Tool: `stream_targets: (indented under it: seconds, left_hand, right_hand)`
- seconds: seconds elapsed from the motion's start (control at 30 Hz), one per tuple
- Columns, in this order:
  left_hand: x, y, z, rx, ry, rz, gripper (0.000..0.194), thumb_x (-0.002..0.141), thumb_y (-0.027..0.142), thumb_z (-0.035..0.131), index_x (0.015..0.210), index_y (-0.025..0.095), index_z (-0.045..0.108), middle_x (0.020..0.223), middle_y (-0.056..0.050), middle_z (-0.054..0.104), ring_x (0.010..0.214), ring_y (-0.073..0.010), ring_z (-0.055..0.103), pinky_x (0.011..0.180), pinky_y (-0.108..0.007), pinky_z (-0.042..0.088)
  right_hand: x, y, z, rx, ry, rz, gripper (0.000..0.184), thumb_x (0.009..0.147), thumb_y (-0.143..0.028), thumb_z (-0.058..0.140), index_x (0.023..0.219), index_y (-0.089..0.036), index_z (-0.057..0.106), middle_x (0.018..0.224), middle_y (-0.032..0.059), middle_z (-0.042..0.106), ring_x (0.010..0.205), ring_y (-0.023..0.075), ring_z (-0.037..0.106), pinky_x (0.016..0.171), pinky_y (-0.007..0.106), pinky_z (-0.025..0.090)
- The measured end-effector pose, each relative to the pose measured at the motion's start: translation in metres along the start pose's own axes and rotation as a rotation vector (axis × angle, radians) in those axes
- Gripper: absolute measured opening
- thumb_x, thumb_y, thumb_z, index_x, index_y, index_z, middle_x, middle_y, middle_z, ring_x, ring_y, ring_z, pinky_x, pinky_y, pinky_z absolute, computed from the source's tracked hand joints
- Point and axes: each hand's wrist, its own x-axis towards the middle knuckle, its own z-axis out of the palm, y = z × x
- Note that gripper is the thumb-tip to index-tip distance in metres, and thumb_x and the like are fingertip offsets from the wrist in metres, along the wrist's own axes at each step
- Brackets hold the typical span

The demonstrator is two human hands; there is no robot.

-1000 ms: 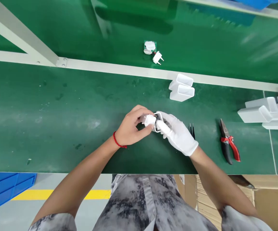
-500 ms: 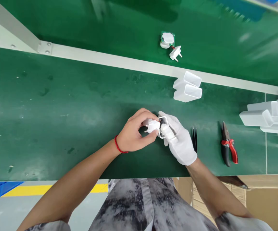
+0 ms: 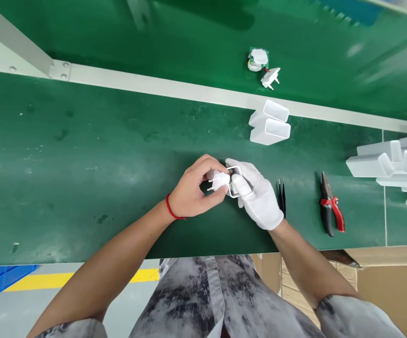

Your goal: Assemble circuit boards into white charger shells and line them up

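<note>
My bare left hand (image 3: 200,190), with a red cord at the wrist, pinches a white two-pin plug piece (image 3: 220,181) whose pins point left. My right hand (image 3: 258,195) wears a white glove and closes round a white rectangular plastic sleeve (image 3: 239,169), its open end facing left. The gloved thumb lies at that opening. Dark wiring shows between plug piece and sleeve; what sits deeper inside is hidden by the fingers. Both hands meet just above the green bench. Black tweezers (image 3: 281,198) lie right beside the gloved hand.
Two white sleeves (image 3: 268,131) stand behind the hands. Farther back lie a green circuit board (image 3: 259,57) and a wired plug piece (image 3: 270,78). Red-and-black pliers (image 3: 330,206) rest to the right, near a pile of white plastic housings (image 3: 372,166). A metal rail (image 3: 189,92) crosses the bench.
The hands keep their hold on the plug piece and sleeve, with almost no movement between them. The whole view has shifted slightly.
</note>
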Motion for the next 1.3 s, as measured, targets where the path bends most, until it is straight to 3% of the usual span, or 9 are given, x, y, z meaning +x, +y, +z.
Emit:
stream_targets:
  seconds: [0.13, 0.3, 0.53, 0.67, 0.77, 0.93, 1.03, 1.17, 1.3]
  left_hand:
    - [0.0, -0.001, 0.0, -0.006, 0.005, 0.027, 0.019, 0.084, 0.022, 0.065, 0.101, 0.021, 0.057, 0.094, -0.003, 0.058, 0.074, -0.0134, 0.057, 0.063, -0.027, 0.047]
    - [0.0, -0.002, 0.0, 0.005, -0.002, 0.02, 0.018, 0.084, 0.025, 0.066, 0.1, 0.021, 0.057, 0.093, -0.003, 0.058, 0.074, -0.0137, 0.057, 0.064, -0.027, 0.048]
    - [0.0, 0.0, -0.002, 0.019, 0.001, 0.023, 0.018, 0.083, 0.02, 0.065, 0.099, 0.02, 0.058, 0.093, -0.004, 0.059, 0.074, -0.0134, 0.058, 0.064, -0.025, 0.048]
    - [0.0, 0.004, -0.003, 0.011, -0.012, -0.088, 0.023, 0.081, 0.022, 0.065, 0.102, 0.019, 0.057, 0.092, -0.003, 0.06, 0.072, -0.0122, 0.058, 0.061, -0.022, 0.049]
    - [-0.001, 0.007, -0.004, -0.017, -0.027, -0.149, 0.026, 0.081, 0.025, 0.066, 0.103, 0.019, 0.053, 0.088, -0.001, 0.062, 0.07, -0.0118, 0.06, 0.061, -0.021, 0.052]
    - [-0.004, 0.007, -0.006, 0.079, -0.025, -0.106, 0.022, 0.085, 0.028, 0.066, 0.103, 0.019, 0.056, 0.086, -0.001, 0.066, 0.072, -0.0124, 0.063, 0.069, -0.024, 0.056]
    - [-0.006, 0.002, -0.009, 0.065, 0.028, -0.016, 0.043, 0.085, 0.033, 0.07, 0.122, 0.021, 0.053, 0.114, -0.009, 0.066, 0.098, -0.0193, 0.067, 0.084, -0.032, 0.06]
    - [-0.005, 0.001, -0.012, -0.031, 0.197, -0.036, 0.045, 0.092, 0.037, 0.062, 0.132, 0.022, 0.046, 0.124, -0.013, 0.059, 0.106, -0.0202, 0.065, 0.083, -0.033, 0.062]
    - [-0.001, 0.019, -0.008, 0.231, 0.114, -0.079, 0.02, 0.094, 0.029, 0.057, 0.113, 0.021, 0.059, 0.105, -0.007, 0.064, 0.091, -0.0159, 0.067, 0.076, -0.029, 0.062]
  right_hand:
    - [0.0, 0.0, -0.003, 0.058, -0.011, -0.006, 0.045, 0.093, -0.053, 0.056, 0.131, -0.029, 0.066, 0.125, 0.0083, 0.06, 0.074, 0.014, 0.062, 0.056, 0.029, 0.057]
    - [0.003, -0.004, -0.012, 0.18, -0.209, 0.067, 0.054, 0.091, -0.052, 0.06, 0.141, -0.03, 0.058, 0.125, 0.0077, 0.055, 0.075, 0.0126, 0.059, 0.048, 0.025, 0.055]
    - [-0.001, 0.003, -0.008, 0.196, -0.189, 0.069, 0.06, 0.093, -0.053, 0.057, 0.149, -0.034, 0.048, 0.127, 0.0076, 0.056, 0.077, 0.0132, 0.057, 0.044, 0.022, 0.051]
    - [-0.001, 0.008, -0.011, 0.039, -0.191, -0.156, 0.082, 0.089, -0.057, 0.061, 0.159, -0.035, 0.025, 0.149, 0.0108, 0.047, 0.105, 0.0232, 0.064, 0.076, 0.037, 0.062]
    - [0.005, 0.011, -0.011, -0.262, -0.21, -0.405, 0.085, 0.085, -0.043, 0.07, 0.158, -0.032, 0.028, 0.158, 0.0119, 0.037, 0.136, 0.0318, 0.049, 0.105, 0.049, 0.051]
    - [0.01, 0.007, -0.01, -0.519, -0.201, -0.473, 0.059, 0.092, -0.039, 0.061, 0.147, -0.024, 0.045, 0.139, 0.0157, 0.053, 0.115, 0.0277, 0.065, 0.087, 0.044, 0.06]
    - [0.016, -0.014, -0.02, -0.571, -0.116, -0.586, 0.06, 0.09, -0.043, 0.064, 0.143, -0.024, 0.044, 0.132, 0.0144, 0.057, 0.109, 0.0265, 0.066, 0.087, 0.043, 0.061]
    - [0.063, -0.064, -0.043, -0.601, 0.143, -0.722, 0.064, 0.082, -0.043, 0.074, 0.138, -0.024, 0.048, 0.129, 0.0127, 0.059, 0.122, 0.0299, 0.058, 0.104, 0.048, 0.052]
    - [0.152, -0.097, -0.053, -0.703, 0.191, -0.363, 0.072, 0.079, -0.031, 0.077, 0.143, -0.022, 0.045, 0.141, 0.0118, 0.049, 0.131, 0.0292, 0.051, 0.112, 0.046, 0.044]
